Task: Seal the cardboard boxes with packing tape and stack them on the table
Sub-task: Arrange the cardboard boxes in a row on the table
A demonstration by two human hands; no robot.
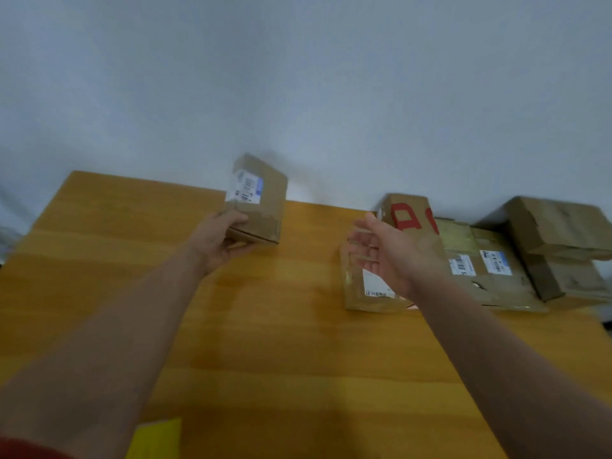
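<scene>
Head view.

A: What is the left hand (218, 240) doing?

B: It is gripping the small box (256, 200) by its lower end, thumb lying on the near face and fingers curling underneath. The box is hanging tilted above the far part of the table (265, 342), label side facing us, well apart from the other boxes.

A: And the right hand (387, 256)?

B: It is hovering with fingers spread and relaxed, gripping nothing that I can make out. Blur around the fingertips is making it hard to say whether it is touching the flat box (357, 293) beneath it.

A: Where are the others lying?

B: They are sitting together at the table's right end: the flat box, the red-lettered box (409, 217) behind it, the labelled box (480, 263) beside them, and the large box (559, 240) furthest right.

A: So which step is this?

B: I am judging that the small box is being carried for taping or stacking. Whether it is sealed I cannot tell, and no tape roll is showing.

A: How to do it well?

B: By bringing the right hand across to steady the far side, so the one-handed end grip is not letting it swing. Then by setting it down flat and square, flaps closed, before pressing tape along the seam.
</scene>
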